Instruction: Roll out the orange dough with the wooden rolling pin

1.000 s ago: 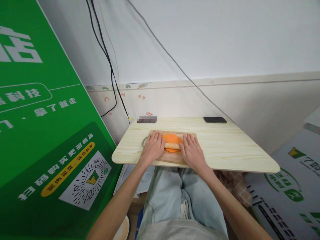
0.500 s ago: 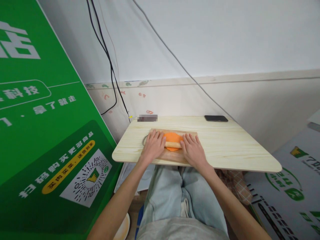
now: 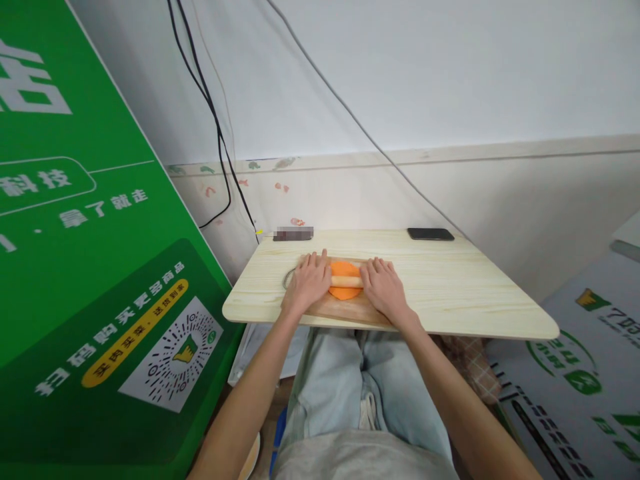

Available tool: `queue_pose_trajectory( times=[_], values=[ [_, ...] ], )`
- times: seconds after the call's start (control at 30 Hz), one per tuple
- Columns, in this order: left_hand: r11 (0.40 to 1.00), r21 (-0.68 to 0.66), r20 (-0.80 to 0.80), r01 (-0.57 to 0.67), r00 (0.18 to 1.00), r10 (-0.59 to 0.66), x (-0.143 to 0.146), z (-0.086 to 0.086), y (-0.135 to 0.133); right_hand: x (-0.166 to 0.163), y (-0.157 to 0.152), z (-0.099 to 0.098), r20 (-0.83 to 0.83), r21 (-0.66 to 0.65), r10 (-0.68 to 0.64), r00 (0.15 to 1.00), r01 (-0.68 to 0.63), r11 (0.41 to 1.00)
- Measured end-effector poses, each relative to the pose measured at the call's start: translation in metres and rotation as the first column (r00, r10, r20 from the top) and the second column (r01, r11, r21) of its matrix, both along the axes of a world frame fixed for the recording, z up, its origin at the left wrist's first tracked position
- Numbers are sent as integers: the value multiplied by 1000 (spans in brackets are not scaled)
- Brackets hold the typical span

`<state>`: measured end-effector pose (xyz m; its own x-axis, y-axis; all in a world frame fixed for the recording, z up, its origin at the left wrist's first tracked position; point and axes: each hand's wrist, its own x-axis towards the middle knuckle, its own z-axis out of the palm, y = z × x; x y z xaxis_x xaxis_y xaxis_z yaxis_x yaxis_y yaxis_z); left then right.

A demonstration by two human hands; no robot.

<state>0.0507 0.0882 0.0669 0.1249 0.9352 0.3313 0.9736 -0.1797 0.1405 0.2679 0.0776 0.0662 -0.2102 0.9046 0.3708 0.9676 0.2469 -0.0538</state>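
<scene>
A light wooden rolling pin [image 3: 347, 282] lies crosswise over a flat, round sheet of orange dough [image 3: 345, 268]. The dough rests on a wooden board [image 3: 343, 309] with a metal ring at its left side. My left hand [image 3: 310, 283] is over the pin's left end, its fingers reaching forward past it. Over the right end lies my right hand [image 3: 383, 285], fingers bent across it. Both hands hold the pin from above, and its ends are hidden beneath them. Only the middle of the pin shows between my hands.
A black phone [image 3: 431, 234] lies at the table's [image 3: 465, 293] back right; a blurred dark object [image 3: 293, 234] sits at the back left. Black cables [image 3: 215, 117] hang along the wall. A green printed panel [image 3: 100, 267] stands left, a white printed panel [image 3: 575, 360] right.
The rolling pin has moved slightly forward over the dough, away from me. My left fingers have stretched out further past it. The camera view has shifted slightly.
</scene>
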Motion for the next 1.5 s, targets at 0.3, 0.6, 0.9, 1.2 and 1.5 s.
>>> queue_pose_trajectory(
  times=[0.3, 0.6, 0.9, 1.2, 1.5],
  values=[
    [997, 73, -16, 5, 1000, -4, 1, -9, -17, -5, -19, -8, -26, 80, -34, 999, 36, 996],
    [978, -203, 81, 41, 996, -25, 7, 31, 77, -7, 73, 41, -71, -316, -72, 995, 46, 948],
    [999, 12, 3, -32, 999, 32, 9, 2, 3, -6, 5, 6, -4, 4, -66, 998, 66, 998],
    [996, 93, -7, -6, 1000, 7, 7, -12, -24, -8, -24, -10, -45, 141, -68, 997, 74, 987],
    [980, -195, 50, -40, 997, 50, 17, 32, 72, -14, 53, 46, -73, -282, -163, 984, 137, 950]
  ],
)
